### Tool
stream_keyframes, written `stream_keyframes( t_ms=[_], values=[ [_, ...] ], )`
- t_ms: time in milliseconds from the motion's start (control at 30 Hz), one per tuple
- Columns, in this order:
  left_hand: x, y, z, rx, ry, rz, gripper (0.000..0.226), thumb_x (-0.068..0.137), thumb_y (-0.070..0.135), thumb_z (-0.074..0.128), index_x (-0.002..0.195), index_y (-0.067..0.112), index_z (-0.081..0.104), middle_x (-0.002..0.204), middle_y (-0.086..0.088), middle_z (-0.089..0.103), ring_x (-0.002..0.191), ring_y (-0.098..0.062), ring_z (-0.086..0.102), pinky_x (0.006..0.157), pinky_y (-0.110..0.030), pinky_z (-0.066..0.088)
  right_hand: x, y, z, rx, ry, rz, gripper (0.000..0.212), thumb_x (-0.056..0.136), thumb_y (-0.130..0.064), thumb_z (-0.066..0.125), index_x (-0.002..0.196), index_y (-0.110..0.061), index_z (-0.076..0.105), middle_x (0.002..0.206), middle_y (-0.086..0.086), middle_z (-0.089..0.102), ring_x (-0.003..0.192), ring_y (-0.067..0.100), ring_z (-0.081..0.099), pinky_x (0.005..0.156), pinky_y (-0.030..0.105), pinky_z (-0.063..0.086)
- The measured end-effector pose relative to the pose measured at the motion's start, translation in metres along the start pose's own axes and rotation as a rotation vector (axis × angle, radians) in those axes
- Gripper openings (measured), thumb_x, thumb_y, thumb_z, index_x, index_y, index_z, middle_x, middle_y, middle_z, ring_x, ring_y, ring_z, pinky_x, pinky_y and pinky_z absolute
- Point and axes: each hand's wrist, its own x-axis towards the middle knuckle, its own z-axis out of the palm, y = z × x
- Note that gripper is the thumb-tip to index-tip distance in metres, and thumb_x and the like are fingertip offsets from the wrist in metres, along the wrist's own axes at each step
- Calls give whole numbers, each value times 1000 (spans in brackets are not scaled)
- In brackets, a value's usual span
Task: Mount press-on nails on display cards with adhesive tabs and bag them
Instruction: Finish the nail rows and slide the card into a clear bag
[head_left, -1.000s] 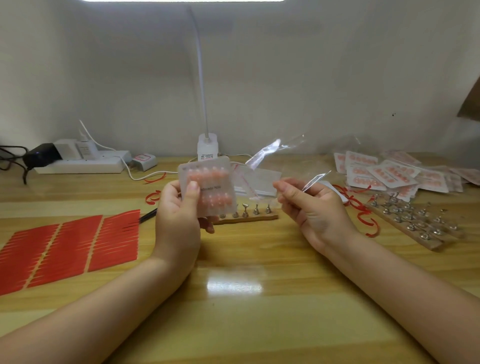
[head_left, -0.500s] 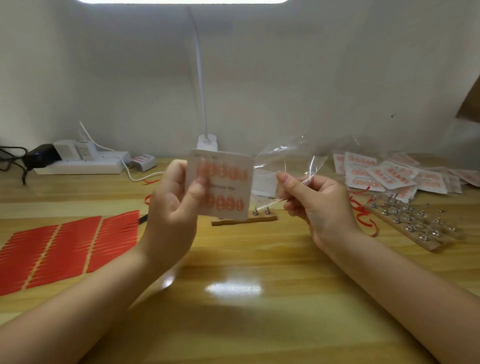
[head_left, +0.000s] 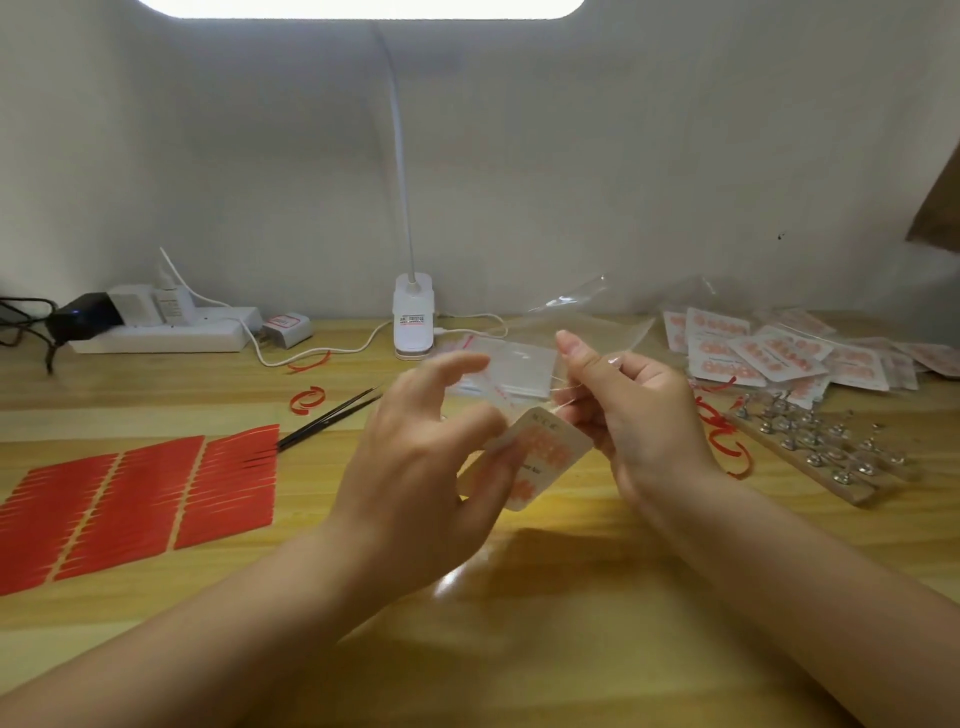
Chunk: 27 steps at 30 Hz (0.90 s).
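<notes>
A white display card (head_left: 540, 457) with two rows of pink press-on nails is tilted between my hands above the wooden table (head_left: 519, 649). My left hand (head_left: 426, 467) pinches its lower left edge, index finger lifted. My right hand (head_left: 628, 410) grips the mouth of a clear plastic bag (head_left: 587, 322), which rises behind the fingers. The card's upper corner sits at the bag's mouth; whether it is inside is blurred.
Red adhesive tab sheets (head_left: 130, 504) lie at left, black tweezers (head_left: 332, 415) beside them. A stack of empty clear bags (head_left: 519, 364) lies behind my hands. Bagged nail cards (head_left: 779, 353) pile at right, above a wooden rack of metal nail stands (head_left: 821, 452). Lamp base (head_left: 413, 322), power strip (head_left: 156, 332).
The card has come down from upright in front of me to a tilt, its upper corner now at the bag's mouth. My right hand has held the bag in place.
</notes>
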Motion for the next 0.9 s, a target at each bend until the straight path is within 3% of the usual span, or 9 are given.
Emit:
stream_keyframes(
  t_ms=[100, 233, 300, 433, 500, 600, 700, 800, 900],
  values=[
    [2, -2, -2, 38, -1, 26, 24, 88, 32, 55, 80, 14, 69, 139, -17, 52, 129, -39, 44, 104, -41, 33, -1, -3, 0, 17, -17, 33, 33, 78, -38, 74, 72, -7, 63, 62, 3, 69, 52, 13, 62, 51, 25, 51],
    [4, -16, -5, 119, -57, 236, 20, 85, 28, 59, 75, 14, 70, 133, -6, 60, 129, -41, 49, 103, -63, 35, -3, -4, -1, -53, -9, 24, 32, 79, -40, 73, 68, -12, 64, 60, 1, 69, 52, 10, 62, 50, 22, 47],
    [6, -23, -7, 190, -50, 334, 19, 85, 28, 61, 72, 17, 70, 126, -3, 65, 126, -40, 52, 103, -67, 33, -3, -4, -1, -75, -20, 40, 32, 79, -41, 73, 66, -13, 64, 59, 2, 68, 52, 11, 62, 53, 26, 46],
    [9, -32, -11, 241, 47, 582, 15, 83, 28, 71, 70, 21, 73, 122, -5, 67, 122, -28, 52, 108, -53, 37, 0, -3, 0, -22, -35, 166, 32, 78, -43, 75, 66, -15, 63, 58, 2, 67, 48, 10, 58, 47, 24, 43],
    [10, -32, -9, 265, 93, 606, 13, 84, 28, 72, 74, 22, 75, 125, -6, 65, 123, -28, 52, 106, -49, 41, 1, -3, 0, -3, -36, 209, 32, 76, -41, 76, 66, -15, 62, 56, 2, 65, 44, 10, 56, 42, 22, 40],
    [11, -34, -6, 309, 159, 554, 10, 88, 20, 71, 81, 18, 78, 116, -7, 70, 108, -31, 65, 97, -47, 49, 1, -1, 1, -88, -101, 210, 39, 66, -50, 78, 63, -15, 63, 56, 3, 65, 44, 12, 56, 44, 22, 39],
    [11, -35, -7, 167, 198, 444, 9, 87, 11, 70, 87, 7, 78, 99, -7, 74, 86, -27, 70, 84, -41, 54, 0, -1, 2, -66, -157, 242, 61, 53, -70, 68, 73, -12, 66, 64, 3, 68, 52, 13, 60, 49, 24, 45],
    [12, -30, -7, -81, 256, 227, 10, 87, 9, 69, 89, 3, 76, 93, -7, 73, 83, -20, 70, 79, -30, 56, 3, -2, 0, 16, -230, 272, 81, 55, -82, 59, 97, -12, 65, 88, 3, 69, 76, 16, 67, 61, 27, 53],
    [13, -21, -10, -497, 263, -93, 7, 87, 15, 69, 87, 15, 75, 84, 1, 73, 82, -14, 70, 73, -24, 56, 6, 1, -1, 49, -270, 424, 101, 46, -79, 64, 117, -9, 53, 121, 15, 57, 107, 32, 59, 84, 40, 52]
  ],
)
